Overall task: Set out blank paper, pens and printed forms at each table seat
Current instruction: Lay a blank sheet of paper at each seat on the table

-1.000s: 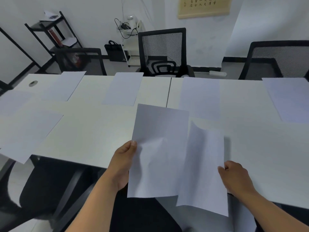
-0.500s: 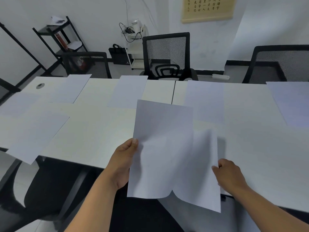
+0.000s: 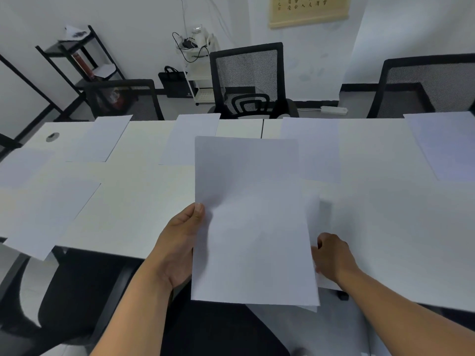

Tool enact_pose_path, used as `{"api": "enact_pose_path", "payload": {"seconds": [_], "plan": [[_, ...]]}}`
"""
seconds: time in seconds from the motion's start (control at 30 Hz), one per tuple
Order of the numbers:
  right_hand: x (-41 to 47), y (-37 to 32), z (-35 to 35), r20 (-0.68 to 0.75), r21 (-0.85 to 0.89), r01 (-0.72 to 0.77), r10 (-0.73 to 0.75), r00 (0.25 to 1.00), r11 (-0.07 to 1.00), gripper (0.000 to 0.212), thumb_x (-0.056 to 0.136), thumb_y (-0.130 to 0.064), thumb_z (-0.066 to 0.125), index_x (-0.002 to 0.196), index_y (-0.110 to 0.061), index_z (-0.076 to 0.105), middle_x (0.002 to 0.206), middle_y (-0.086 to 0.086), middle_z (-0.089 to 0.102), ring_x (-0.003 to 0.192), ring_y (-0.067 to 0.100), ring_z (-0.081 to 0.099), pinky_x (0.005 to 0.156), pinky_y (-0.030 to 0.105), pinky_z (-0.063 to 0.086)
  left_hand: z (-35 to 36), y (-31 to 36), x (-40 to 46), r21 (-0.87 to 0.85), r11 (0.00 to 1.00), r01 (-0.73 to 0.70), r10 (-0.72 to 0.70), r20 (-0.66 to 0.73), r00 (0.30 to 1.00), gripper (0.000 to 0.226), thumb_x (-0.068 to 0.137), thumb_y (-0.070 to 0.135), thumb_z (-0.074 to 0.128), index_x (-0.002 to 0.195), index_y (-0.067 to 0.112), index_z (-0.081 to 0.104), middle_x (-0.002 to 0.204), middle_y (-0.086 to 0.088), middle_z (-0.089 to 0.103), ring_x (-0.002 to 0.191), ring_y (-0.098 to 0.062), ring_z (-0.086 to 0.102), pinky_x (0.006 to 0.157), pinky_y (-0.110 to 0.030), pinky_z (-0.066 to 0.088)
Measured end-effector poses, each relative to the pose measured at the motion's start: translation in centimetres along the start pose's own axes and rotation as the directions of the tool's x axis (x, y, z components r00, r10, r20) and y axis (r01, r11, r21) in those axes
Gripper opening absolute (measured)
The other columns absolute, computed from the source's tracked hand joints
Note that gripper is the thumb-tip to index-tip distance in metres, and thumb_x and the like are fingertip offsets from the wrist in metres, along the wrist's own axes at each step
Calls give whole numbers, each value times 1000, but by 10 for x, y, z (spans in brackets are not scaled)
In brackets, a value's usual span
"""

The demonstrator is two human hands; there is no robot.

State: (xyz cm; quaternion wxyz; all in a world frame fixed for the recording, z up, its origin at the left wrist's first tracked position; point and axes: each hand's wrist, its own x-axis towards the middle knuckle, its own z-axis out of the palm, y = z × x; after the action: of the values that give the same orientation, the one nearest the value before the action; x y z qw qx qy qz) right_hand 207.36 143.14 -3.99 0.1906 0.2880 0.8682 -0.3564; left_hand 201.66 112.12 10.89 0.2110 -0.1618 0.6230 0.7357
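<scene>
My left hand (image 3: 180,242) grips the left edge of a stack of blank paper (image 3: 249,214), held above the near edge of the white table (image 3: 133,217). My right hand (image 3: 331,258) pinches the right edge of a sheet that lies mostly tucked behind the stack, only its strip (image 3: 314,219) showing. Several blank sheets lie spread on the table: one at the far left (image 3: 100,140), one at the far middle (image 3: 189,140), one right of the table seam (image 3: 313,147), one at the far right (image 3: 444,142), and one overhanging the near left edge (image 3: 48,214). No pens or printed forms are visible.
Black mesh chairs stand behind the table at the middle (image 3: 248,78), the right (image 3: 426,86) and the left (image 3: 123,98). A black chair seat (image 3: 66,299) sits below the near edge. A black shelf (image 3: 77,62) and a white cart (image 3: 198,68) stand against the wall.
My right hand has slid its sheet leftward, from fanned out beside the stack to nearly hidden behind it. The stack in my left hand has stayed put.
</scene>
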Motion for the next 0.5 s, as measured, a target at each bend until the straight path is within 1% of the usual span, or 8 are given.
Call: {"api": "enact_pose_path", "payload": {"seconds": [0.07,0.1,0.2,0.33,0.43,0.5], "plan": [[1,-1,1,-7,-36,10,-11,1000,999,38,101,-12,61,72,-16,37,67,1,47,56,13,43,50,25,28,3,-1,2,20,1000,0,0,14,1000,34,113,36,56,125,17,81,130,-12,79,119,-32,77,103,-46,56],[3,0,1,-6,-53,12,-13,1000,999,39,101,-13,62,72,-16,37,67,0,47,57,12,40,51,25,27,4,-2,3,36,999,6,-6,18,1000,34,112,36,56,124,18,82,130,-12,79,119,-31,77,106,-47,56],[8,2,2,4,-55,4,-4,1000,998,40,101,-14,64,71,-16,38,68,0,49,58,11,42,50,25,29,9,-9,8,58,998,36,-37,30,999,35,113,38,56,123,17,82,131,-13,79,119,-33,77,106,-48,56],[11,3,0,11,-44,-1,2,1000,999,39,98,-12,68,70,-16,40,68,0,50,58,10,42,49,25,29,12,-22,13,55,995,86,-88,33,996,36,112,41,56,127,19,81,134,-13,78,125,-36,74,116,-55,51],[10,5,-3,-17,-56,8,-9,1000,998,46,99,-18,67,66,-19,35,63,-1,44,54,10,39,48,26,26,13,-28,16,56,991,120,-121,30,992,37,111,42,57,130,19,80,134,-14,77,125,-37,74,117,-58,50],[7,6,-6,-45,-83,3,-7,999,997,47,101,-26,67,66,-19,36,61,-3,45,52,11,39,47,28,25,15,-31,19,60,990,127,-129,26,991,37,111,41,58,130,19,80,135,-14,77,126,-38,74,118,-58,49]]}}
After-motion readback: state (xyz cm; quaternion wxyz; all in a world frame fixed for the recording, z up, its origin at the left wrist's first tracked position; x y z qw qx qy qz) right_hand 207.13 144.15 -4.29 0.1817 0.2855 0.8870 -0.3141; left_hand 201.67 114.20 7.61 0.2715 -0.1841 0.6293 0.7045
